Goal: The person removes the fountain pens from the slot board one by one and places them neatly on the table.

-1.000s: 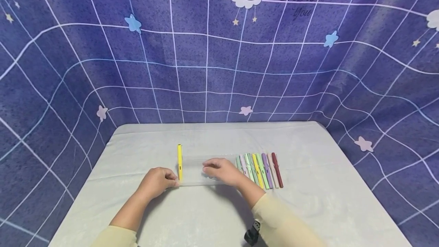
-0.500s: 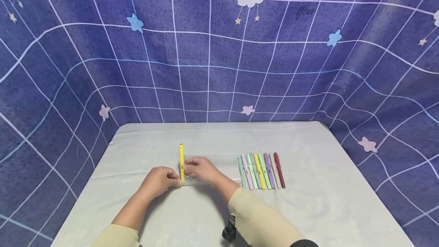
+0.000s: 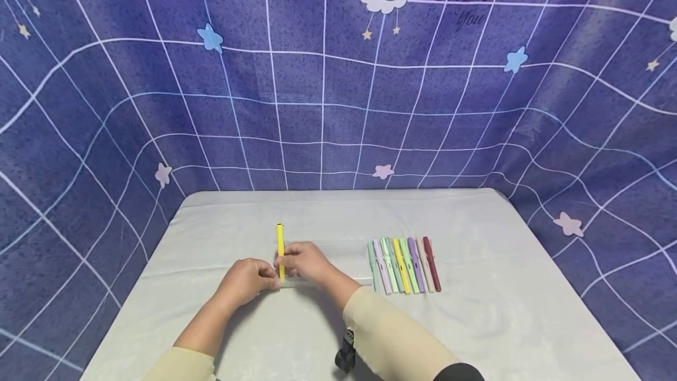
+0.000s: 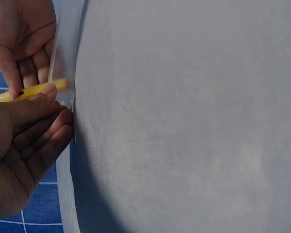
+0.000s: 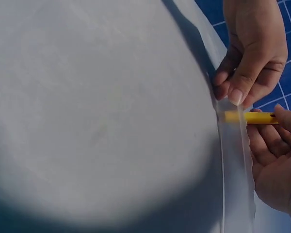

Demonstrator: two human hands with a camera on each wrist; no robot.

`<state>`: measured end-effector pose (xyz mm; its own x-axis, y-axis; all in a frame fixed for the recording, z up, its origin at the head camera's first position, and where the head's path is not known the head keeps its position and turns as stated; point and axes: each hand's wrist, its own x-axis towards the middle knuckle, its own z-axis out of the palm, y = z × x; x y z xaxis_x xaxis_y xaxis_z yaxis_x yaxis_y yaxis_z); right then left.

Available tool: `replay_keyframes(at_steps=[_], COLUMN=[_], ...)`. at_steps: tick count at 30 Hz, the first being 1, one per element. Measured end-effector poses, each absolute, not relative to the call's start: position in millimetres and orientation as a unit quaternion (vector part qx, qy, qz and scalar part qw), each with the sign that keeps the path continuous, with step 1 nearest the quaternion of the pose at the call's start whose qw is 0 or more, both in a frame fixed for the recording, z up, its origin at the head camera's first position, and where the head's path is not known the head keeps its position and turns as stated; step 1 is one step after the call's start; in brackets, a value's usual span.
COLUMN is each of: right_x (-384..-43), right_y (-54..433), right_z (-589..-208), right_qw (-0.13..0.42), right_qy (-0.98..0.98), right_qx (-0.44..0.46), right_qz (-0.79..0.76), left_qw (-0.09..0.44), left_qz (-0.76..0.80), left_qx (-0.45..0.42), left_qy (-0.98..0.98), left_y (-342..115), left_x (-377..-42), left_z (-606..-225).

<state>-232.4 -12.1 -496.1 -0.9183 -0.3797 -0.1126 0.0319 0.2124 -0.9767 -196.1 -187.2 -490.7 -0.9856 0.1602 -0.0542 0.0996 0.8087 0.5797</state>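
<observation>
A yellow pen [image 3: 280, 241] stands upright at the left end of a long clear plastic tray [image 3: 351, 257], its lower end inside. My right hand [image 3: 311, 262] pinches the pen's middle between thumb and fingers. At the tray's front left corner, my left hand [image 3: 244, 280] grips the wall. The right wrist view has the left thumb [image 5: 236, 96] over the rim, right beside the pen's lower end [image 5: 231, 117], which shows through the wall. From the left wrist, the pen [image 4: 36, 91] crosses behind the left thumb.
To the right of the tray lies a row of several pens, among them a mint pen [image 3: 372, 263], another yellow pen [image 3: 400, 263] and a dark red pen [image 3: 431, 263]. A white cloth [image 3: 476, 322] covers the table. Behind hangs a blue gridded curtain [image 3: 338, 122].
My right hand has moved left along the tray to the yellow pen and now pinches it. My left hand keeps its hold at the tray's corner.
</observation>
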Motion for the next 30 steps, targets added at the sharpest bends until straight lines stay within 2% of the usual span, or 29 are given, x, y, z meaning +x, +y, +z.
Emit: replay_keyframes(at_steps=[8, 16, 30], right_x=[-223.0, -222.2, -220.7], right_y=[-14.2, -4.9, 20.3], right_z=[-492.6, -501.2, -500.9], right_qw=[0.078, 0.110, 0.090], right_qy=[0.760, 0.741, 0.790], right_qx=[-0.099, -0.073, -0.058], right_qz=[-0.638, -0.658, -0.604], left_qw=[0.045, 0.043, 0.028], left_qz=[0.297, 0.300, 0.295], left_qx=[0.065, 0.065, 0.068], left_qy=[0.952, 0.951, 0.953], left_y=[-186.7, -186.4, -186.4], left_x=[-196.6, -194.3, -194.1], left_z=[-490.5, -490.7, -493.6])
